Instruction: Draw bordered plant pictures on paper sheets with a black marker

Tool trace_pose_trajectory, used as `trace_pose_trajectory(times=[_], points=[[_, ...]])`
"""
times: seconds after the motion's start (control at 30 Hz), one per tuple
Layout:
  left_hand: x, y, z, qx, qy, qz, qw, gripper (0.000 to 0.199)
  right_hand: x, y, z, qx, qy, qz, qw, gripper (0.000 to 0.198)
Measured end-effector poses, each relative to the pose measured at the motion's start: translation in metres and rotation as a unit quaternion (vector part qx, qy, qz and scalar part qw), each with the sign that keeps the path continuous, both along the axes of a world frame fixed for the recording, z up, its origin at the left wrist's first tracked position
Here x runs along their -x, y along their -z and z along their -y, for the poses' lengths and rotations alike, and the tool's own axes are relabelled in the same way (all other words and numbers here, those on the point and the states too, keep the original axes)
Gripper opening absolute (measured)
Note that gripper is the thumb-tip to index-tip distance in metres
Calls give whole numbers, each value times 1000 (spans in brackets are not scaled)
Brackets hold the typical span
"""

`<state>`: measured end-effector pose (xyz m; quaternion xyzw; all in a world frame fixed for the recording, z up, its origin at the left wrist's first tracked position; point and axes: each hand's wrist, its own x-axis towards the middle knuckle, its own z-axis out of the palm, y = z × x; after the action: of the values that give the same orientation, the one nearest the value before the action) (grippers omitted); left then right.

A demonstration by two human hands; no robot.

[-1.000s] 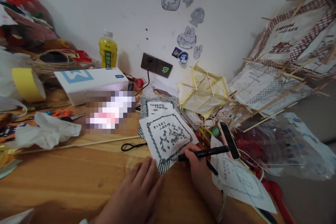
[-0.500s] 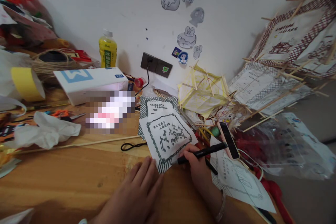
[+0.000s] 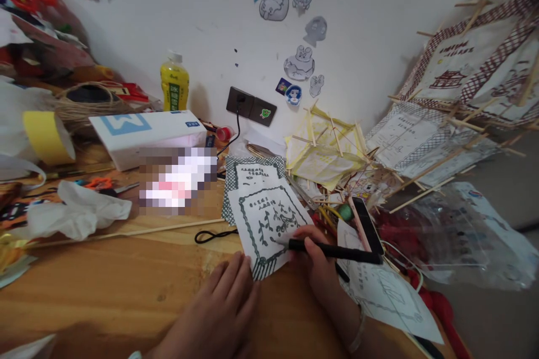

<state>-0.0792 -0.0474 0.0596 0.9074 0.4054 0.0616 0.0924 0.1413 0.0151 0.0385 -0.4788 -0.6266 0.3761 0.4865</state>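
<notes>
My right hand (image 3: 318, 261) grips a black marker pen (image 3: 345, 252). Its pale tip is over the lower middle of a white sheet (image 3: 263, 210), which bears inked leaves, writing and a dark green border; whether it touches is hard to tell. Short dark strokes line the sheet's lower edge. My left hand (image 3: 221, 305) lies flat on the table, fingers extended, fingertips at the sheet's lower left corner. Behind it, partly covered, is a second sheet (image 3: 255, 171) with a crosshatched border. Another drawn sheet (image 3: 391, 297) lies right of my right wrist, near a short black stick-like piece (image 3: 342, 273).
A lit, blurred-out screen (image 3: 179, 182) lies left of the sheets, before a white box (image 3: 147, 132) and yellow bottle (image 3: 174, 84). Stick-framed yellow paper (image 3: 324, 148) stands behind. At right are a pink-edged phone (image 3: 366, 224), plastic bags (image 3: 458, 241) and paper lanterns (image 3: 458, 61).
The marker pen has moved from the sheet's lower border up towards its leaf drawing, and lies at a different tilt. My right hand shifted with it; my left hand stays nearly still.
</notes>
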Motion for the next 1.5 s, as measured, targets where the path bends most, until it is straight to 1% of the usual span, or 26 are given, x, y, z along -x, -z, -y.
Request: trace_pose_trajectory(times=[0.1, 0.2, 0.27, 0.37, 0.43, 0.53, 0.6, 0.67, 0.77, 0.87, 0.93, 1.0, 1.13, 1.2, 1.33, 1.43, 1.5], points=[[-1, 0, 1, -6, -4, -7, 1000, 53, 4, -8, 2, -27, -13, -15, 999, 18], [-1, -1, -1, -10, -6, -11, 1000, 51, 8, -15, 3, -56, -9, -7, 998, 21], [-2, -1, -3, -12, -1, -10, 1000, 50, 10, -18, 4, -59, -5, -22, 998, 23], [-2, 1, -4, -24, -1, 3, 1000, 41, 10, -18, 4, -43, -15, -45, 998, 25], [-2, 3, -4, -34, 2, 12, 999, 35, 9, -17, 5, -29, -29, -80, 996, 24], [-1, 3, -3, -40, 13, 14, 999, 34, 8, -15, 7, -1, -60, -149, 987, 29], [0, 3, -2, -37, 22, 17, 999, 36, 8, -14, 9, 19, -73, -162, 984, 31], [0, 3, -2, -35, 26, 21, 999, 38, 9, -12, 11, 37, -68, -141, 987, 32], [0, 6, -2, -44, 21, 26, 998, 38, 10, -12, 13, 52, -62, -70, 994, 31], [0, 9, -2, -63, 17, 31, 997, 37, 14, -14, 14, 68, -85, -16, 994, 30], [0, 10, -2, -71, 18, 33, 997, 35, 17, -16, 14, 77, -99, -4, 992, 30], [0, 9, -2, -67, 20, 31, 997, 34, 20, -17, 14, 71, -105, 1, 992, 28], [0, 6, -1, -59, 20, 31, 998, 32, 22, -19, 15, 37, -119, 34, 992, 23], [-1, 6, -1, -61, 16, 35, 997, 31, 23, -19, 15, 33, -128, 52, 990, 21], [-1, 9, -2, -61, 20, 28, 998, 35, 22, -18, 15, 26, -145, 66, 987, 21], [-1, 10, -2, -63, 23, 24, 997, 33, 22, -18, 15, 9, -151, 81, 985, 19], [-1, 9, -2, -57, 22, 29, 998, 32, 22, -17, 15, 9, -153, 86, 984, 18]])
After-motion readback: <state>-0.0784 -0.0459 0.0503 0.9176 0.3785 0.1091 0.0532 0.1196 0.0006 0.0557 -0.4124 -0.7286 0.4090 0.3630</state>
